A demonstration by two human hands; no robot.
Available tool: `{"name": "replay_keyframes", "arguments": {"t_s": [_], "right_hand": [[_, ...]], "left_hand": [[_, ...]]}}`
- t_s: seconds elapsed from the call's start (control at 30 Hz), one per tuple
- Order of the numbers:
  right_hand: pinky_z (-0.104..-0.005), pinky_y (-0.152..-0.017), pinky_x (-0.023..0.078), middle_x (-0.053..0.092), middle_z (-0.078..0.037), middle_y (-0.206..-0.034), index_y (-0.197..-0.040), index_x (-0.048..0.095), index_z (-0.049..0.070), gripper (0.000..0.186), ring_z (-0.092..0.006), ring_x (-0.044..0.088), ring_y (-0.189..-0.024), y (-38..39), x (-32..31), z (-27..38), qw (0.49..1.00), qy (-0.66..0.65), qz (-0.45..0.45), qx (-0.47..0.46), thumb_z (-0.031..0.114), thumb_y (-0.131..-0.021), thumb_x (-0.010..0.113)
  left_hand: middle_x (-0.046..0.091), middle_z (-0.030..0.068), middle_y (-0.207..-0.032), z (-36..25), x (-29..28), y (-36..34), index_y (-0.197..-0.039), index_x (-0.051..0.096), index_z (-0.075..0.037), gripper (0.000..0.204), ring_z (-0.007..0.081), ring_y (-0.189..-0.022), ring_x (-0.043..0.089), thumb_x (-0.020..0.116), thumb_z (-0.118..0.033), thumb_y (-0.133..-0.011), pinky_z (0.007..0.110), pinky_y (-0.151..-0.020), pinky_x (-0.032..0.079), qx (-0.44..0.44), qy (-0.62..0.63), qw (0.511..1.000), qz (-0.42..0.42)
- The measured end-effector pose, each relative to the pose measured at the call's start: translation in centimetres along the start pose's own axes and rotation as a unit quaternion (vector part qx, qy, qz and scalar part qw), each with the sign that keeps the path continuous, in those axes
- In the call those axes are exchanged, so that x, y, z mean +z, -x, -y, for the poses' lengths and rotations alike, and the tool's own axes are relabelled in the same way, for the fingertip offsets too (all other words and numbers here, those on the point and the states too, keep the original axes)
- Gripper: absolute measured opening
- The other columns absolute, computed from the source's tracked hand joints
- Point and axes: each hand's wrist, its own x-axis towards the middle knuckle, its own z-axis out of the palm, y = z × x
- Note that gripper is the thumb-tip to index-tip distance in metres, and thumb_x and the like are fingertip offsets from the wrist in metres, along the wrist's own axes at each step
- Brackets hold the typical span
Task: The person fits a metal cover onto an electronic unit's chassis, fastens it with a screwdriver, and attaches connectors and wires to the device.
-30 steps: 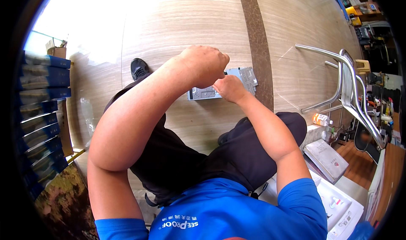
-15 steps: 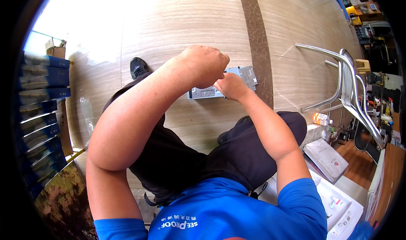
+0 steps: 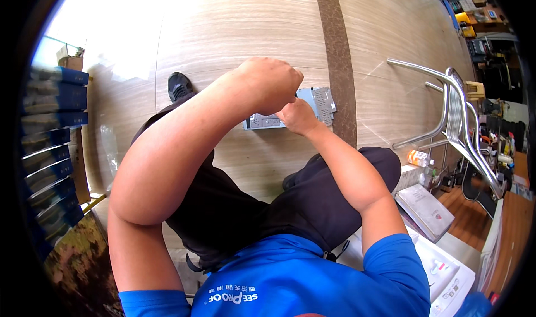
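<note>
Below my hands, on the floor, rests a flat silver metal box (image 3: 322, 100) with slots and holes in its casing; it looks like an electronic unit, but its kind is unclear. My left hand (image 3: 272, 86) is closed in a fist above it, back of the hand upward. Whatever its fingers hold, if anything, is hidden. Just below and to the right, my right hand (image 3: 301, 117) is closed over the box, its fingertips close to the left hand's. These fingertips are mostly covered, so I cannot make out anything between them.
A metal-framed chair (image 3: 455, 110) stands at right, with a plastic bottle (image 3: 419, 158) near its leg. A grey book (image 3: 425, 210) lies nearer to me. Blue boxes (image 3: 53, 119) are stacked at left. My shoe (image 3: 180, 86) is left of the box.
The whole view has shifted slightly to the left. Both hands stay closed over the metal box in almost the same place.
</note>
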Motion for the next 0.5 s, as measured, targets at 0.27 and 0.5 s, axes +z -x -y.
{"name": "replay_keyframes", "arguments": {"t_s": [0.27,0.5], "right_hand": [[-0.0471,-0.068,0.054,0.069,-0.016,-0.092,-0.096,0.065,0.007,0.025,-0.0362,0.067,-0.077,-0.3,0.4,-0.1,0.998,0.05,0.027,-0.02,0.031,-0.091,0.064],[-0.0484,-0.068,0.053,0.069,-0.016,-0.087,-0.097,0.067,0.01,0.021,-0.0378,0.067,-0.076,-0.4,0.8,-1.5,0.998,0.054,0.019,-0.038,0.03,-0.091,0.063]], "left_hand": [[0.068,0.0168,-0.096,0.3,0.1,0.2,-0.101,0.061,0.0,0.023,0.0332,-0.098,0.066,0.066,-0.02,-0.091,0.043,-0.084,0.052,0.013,-0.013,1.0,-0.015],[0.068,0.0166,-0.096,0.0,0.1,0.3,-0.101,0.061,-0.001,0.022,0.0329,-0.098,0.066,0.065,-0.021,-0.091,0.042,-0.083,0.052,0.018,-0.004,1.0,-0.014]]}}
